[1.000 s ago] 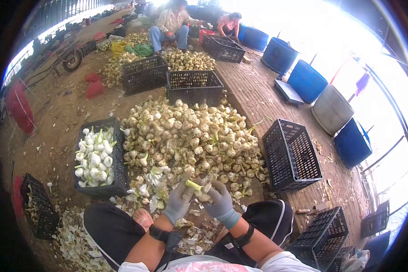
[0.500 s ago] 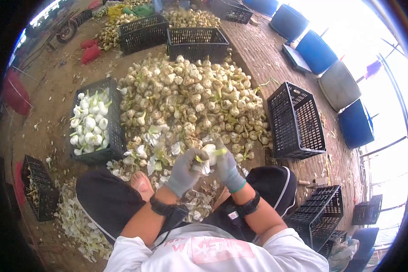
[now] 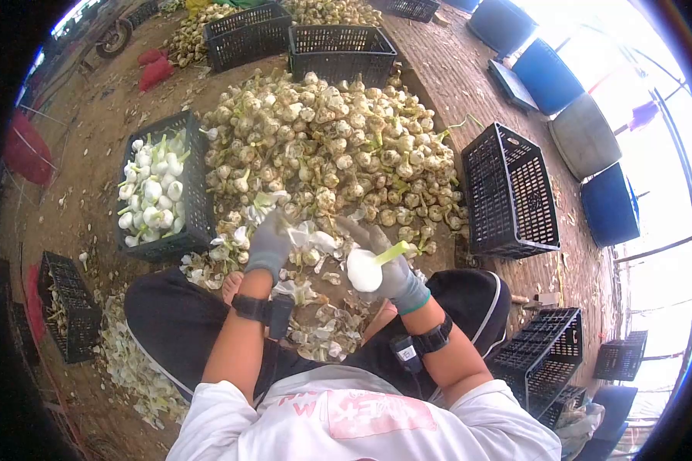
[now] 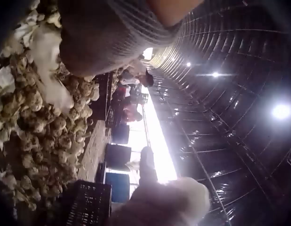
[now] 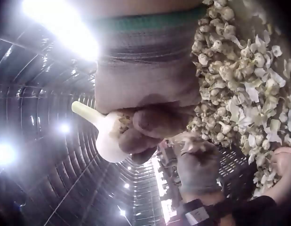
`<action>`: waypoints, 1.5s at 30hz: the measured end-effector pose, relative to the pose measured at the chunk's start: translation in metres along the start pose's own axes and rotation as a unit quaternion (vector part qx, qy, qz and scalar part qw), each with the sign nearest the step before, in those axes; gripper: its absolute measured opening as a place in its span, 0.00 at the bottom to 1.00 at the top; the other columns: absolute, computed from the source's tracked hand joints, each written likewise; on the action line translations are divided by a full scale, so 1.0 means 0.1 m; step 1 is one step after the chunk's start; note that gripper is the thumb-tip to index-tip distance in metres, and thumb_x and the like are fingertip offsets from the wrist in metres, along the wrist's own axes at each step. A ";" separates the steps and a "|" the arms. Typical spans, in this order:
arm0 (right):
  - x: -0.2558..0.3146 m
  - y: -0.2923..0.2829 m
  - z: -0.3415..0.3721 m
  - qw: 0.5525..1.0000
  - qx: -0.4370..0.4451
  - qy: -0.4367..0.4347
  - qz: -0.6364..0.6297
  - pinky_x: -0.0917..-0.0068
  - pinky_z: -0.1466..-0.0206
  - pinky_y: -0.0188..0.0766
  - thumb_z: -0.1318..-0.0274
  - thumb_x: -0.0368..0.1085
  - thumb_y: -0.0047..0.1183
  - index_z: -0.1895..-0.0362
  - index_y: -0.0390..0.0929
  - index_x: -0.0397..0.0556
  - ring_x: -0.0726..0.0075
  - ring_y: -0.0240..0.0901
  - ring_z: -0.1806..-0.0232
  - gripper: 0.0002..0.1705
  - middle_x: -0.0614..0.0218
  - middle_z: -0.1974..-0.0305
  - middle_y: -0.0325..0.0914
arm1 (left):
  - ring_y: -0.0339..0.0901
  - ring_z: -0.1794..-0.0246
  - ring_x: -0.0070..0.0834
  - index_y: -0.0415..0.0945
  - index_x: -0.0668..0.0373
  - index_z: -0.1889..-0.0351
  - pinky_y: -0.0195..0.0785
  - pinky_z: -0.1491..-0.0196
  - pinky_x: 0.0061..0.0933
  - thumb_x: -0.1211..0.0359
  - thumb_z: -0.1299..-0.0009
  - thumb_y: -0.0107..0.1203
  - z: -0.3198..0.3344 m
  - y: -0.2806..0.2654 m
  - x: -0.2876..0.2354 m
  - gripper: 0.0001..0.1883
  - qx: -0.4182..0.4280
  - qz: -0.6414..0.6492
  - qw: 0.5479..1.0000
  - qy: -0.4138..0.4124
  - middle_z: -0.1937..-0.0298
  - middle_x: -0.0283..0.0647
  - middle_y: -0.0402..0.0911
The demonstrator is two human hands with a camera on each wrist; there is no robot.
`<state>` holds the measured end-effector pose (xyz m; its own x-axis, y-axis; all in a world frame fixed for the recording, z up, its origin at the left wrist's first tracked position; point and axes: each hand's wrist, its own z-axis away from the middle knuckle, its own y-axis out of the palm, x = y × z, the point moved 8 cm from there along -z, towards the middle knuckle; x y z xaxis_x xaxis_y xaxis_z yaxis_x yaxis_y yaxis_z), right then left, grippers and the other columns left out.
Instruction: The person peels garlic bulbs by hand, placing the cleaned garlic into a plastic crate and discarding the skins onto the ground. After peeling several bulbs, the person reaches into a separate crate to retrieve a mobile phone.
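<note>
My gloved right hand (image 3: 396,273) grips a peeled white garlic bulb (image 3: 364,270) with a trimmed green stem. In the right wrist view its fingers curl against the garlic bulb (image 5: 112,141), and a brownish patch shows by the fingertips. To the left, my gloved left hand (image 3: 271,244) is apart from the bulb. Loose pale garlic skin (image 3: 311,237) is at its fingertips, and in the left wrist view a blurred strip of skin (image 4: 49,70) hangs beside the hand, its fingers largely hidden. Beyond both hands lies a heap of unpeeled garlic (image 3: 323,146).
A black crate of peeled garlic (image 3: 196,177) stands left of the heap. Another black crate (image 3: 515,192) is on the right, and one (image 3: 342,58) stands behind. Shed skins (image 3: 323,330) litter the ground between the legs. Blue tubs (image 3: 611,203) line the right side.
My hands have separated: the left moved left with skin at its fingertips, while the right keeps the bulb, now bare and white. The head view has tilted downward.
</note>
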<state>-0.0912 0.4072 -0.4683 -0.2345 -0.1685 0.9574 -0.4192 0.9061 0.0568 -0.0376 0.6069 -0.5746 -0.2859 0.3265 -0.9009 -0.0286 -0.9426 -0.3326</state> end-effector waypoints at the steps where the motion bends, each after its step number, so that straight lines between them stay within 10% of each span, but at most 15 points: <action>1: 0.08 -0.02 0.01 0.992 -0.006 -0.075 0.097 0.79 0.65 0.75 0.32 0.56 0.38 0.33 0.58 0.46 0.76 0.76 0.65 0.34 0.65 0.57 0.76 | 0.75 0.52 0.37 0.72 0.52 0.47 0.70 0.49 0.35 0.71 0.37 0.55 -0.01 -0.06 -0.09 0.18 -0.030 -0.373 0.927 0.031 0.52 0.46 0.74; 4: -0.50 -0.26 0.06 0.933 -0.217 0.216 -0.190 0.79 0.62 0.75 0.32 0.48 0.44 0.37 0.64 0.44 0.79 0.73 0.62 0.27 0.68 0.59 0.75 | 0.71 0.48 0.43 0.72 0.49 0.46 0.66 0.44 0.39 0.74 0.43 0.61 0.24 0.11 -0.48 0.25 -0.040 -0.339 0.921 0.189 0.49 0.50 0.72; 8: -0.52 -0.36 0.11 0.942 -0.268 0.200 -0.005 0.82 0.56 0.70 0.32 0.39 0.44 0.42 0.69 0.42 0.80 0.70 0.58 0.19 0.69 0.54 0.74 | 0.73 0.51 0.40 0.73 0.54 0.50 0.68 0.48 0.35 0.76 0.46 0.64 0.81 0.44 -1.19 0.24 0.116 -0.058 0.910 0.393 0.54 0.45 0.75; 15: -0.79 -0.49 0.19 0.884 -0.338 0.208 -0.247 0.81 0.52 0.69 0.32 0.33 0.40 0.34 0.61 0.44 0.79 0.69 0.53 0.24 0.65 0.49 0.74 | 0.76 0.63 0.30 0.73 0.60 0.57 0.71 0.57 0.26 0.78 0.42 0.61 0.57 0.40 -0.79 0.15 0.064 0.165 0.948 0.264 0.61 0.39 0.76; 20: -0.58 -0.49 0.17 0.932 -0.317 0.163 0.062 0.77 0.41 0.65 0.36 0.27 0.43 0.36 0.64 0.42 0.70 0.70 0.46 0.24 0.63 0.44 0.72 | 0.74 0.58 0.35 0.75 0.56 0.57 0.68 0.51 0.32 0.71 0.40 0.63 0.86 0.42 -1.32 0.14 0.061 -0.066 0.907 0.412 0.56 0.40 0.74; 23: -0.50 -0.39 0.11 0.937 -0.324 0.123 -0.037 0.78 0.44 0.67 0.32 0.29 0.37 0.34 0.62 0.44 0.73 0.72 0.50 0.23 0.64 0.48 0.74 | 0.74 0.57 0.33 0.76 0.55 0.58 0.69 0.52 0.31 0.71 0.39 0.62 0.78 0.35 -1.17 0.12 0.011 -0.019 0.910 0.414 0.57 0.39 0.75; 25: -0.82 -0.71 0.26 0.917 -0.347 0.159 -0.114 0.78 0.45 0.68 0.39 0.23 0.42 0.34 0.61 0.42 0.71 0.72 0.50 0.27 0.62 0.46 0.74 | 0.76 0.57 0.31 0.75 0.57 0.56 0.71 0.54 0.30 0.68 0.34 0.59 0.66 0.30 -1.05 0.10 -0.006 0.011 0.928 0.372 0.57 0.38 0.77; 27: -0.83 -0.68 0.22 0.930 -0.019 0.036 0.365 0.77 0.50 0.70 0.40 0.23 0.42 0.34 0.61 0.42 0.69 0.74 0.53 0.28 0.59 0.50 0.75 | 0.78 0.58 0.29 0.74 0.58 0.52 0.73 0.54 0.29 0.64 0.29 0.54 0.49 0.41 -0.68 0.11 0.103 0.482 0.870 0.007 0.56 0.38 0.79; 28: -0.74 -0.69 0.17 0.931 -0.018 0.035 0.363 0.77 0.50 0.70 0.40 0.23 0.42 0.34 0.61 0.42 0.69 0.74 0.53 0.28 0.59 0.50 0.75 | 0.79 0.60 0.27 0.72 0.60 0.50 0.76 0.54 0.31 0.61 0.27 0.50 0.49 0.41 -0.67 0.14 0.119 0.516 0.848 -0.027 0.55 0.40 0.79; 31: -0.62 -0.60 0.15 0.963 -0.016 0.266 0.034 0.70 0.49 0.70 0.44 0.37 0.54 0.34 0.58 0.41 0.63 0.73 0.55 0.35 0.55 0.56 0.74 | 0.79 0.61 0.24 0.72 0.60 0.48 0.78 0.55 0.31 0.61 0.26 0.49 0.46 0.43 -0.56 0.15 0.131 0.600 0.784 -0.091 0.57 0.40 0.80; 32: -0.42 -0.59 0.04 0.939 -0.097 0.244 0.222 0.68 0.46 0.68 0.49 0.43 0.61 0.38 0.62 0.39 0.59 0.72 0.56 0.38 0.54 0.52 0.72 | 0.78 0.61 0.22 0.71 0.60 0.47 0.80 0.56 0.31 0.60 0.26 0.48 0.40 0.47 -0.40 0.17 0.121 0.619 0.769 -0.102 0.58 0.39 0.80; 39: -0.23 -0.30 -0.01 0.938 -0.157 0.176 0.255 0.74 0.56 0.71 0.45 0.39 0.58 0.54 0.70 0.40 0.67 0.76 0.62 0.19 0.60 0.61 0.77 | 0.79 0.58 0.32 0.73 0.61 0.46 0.75 0.55 0.38 0.59 0.26 0.46 0.52 0.44 -0.49 0.18 0.106 0.422 0.895 -0.100 0.55 0.41 0.80; 40: -0.34 -0.39 0.02 0.957 -0.238 0.159 0.042 0.76 0.59 0.71 0.44 0.36 0.56 0.55 0.71 0.40 0.69 0.76 0.65 0.16 0.62 0.62 0.77 | 0.79 0.58 0.32 0.73 0.60 0.46 0.75 0.56 0.39 0.59 0.26 0.46 0.48 0.56 -0.32 0.18 0.158 0.547 0.812 -0.129 0.54 0.42 0.80; 42: -0.76 -0.65 0.16 0.843 -0.340 0.227 -0.350 0.74 0.58 0.74 0.45 0.30 0.54 0.46 0.67 0.39 0.67 0.76 0.63 0.22 0.59 0.55 0.76 | 0.79 0.58 0.33 0.73 0.59 0.45 0.78 0.60 0.41 0.60 0.26 0.46 0.48 0.64 -0.28 0.18 0.189 0.681 0.683 -0.186 0.53 0.45 0.80; 45: -0.77 -0.77 0.14 0.917 -0.266 0.295 -0.031 0.70 0.53 0.74 0.49 0.23 0.54 0.32 0.52 0.40 0.60 0.72 0.47 0.40 0.51 0.38 0.64 | 0.80 0.59 0.32 0.72 0.59 0.45 0.79 0.62 0.42 0.60 0.27 0.46 0.46 0.59 -0.29 0.18 0.206 0.750 0.594 -0.206 0.53 0.44 0.80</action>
<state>-0.0532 0.3451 -0.5508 0.3559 -0.1283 0.9257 0.1081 0.9895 0.0955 -0.0753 0.5380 -0.5548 -0.4932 -0.8666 0.0760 0.3474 -0.1161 0.9305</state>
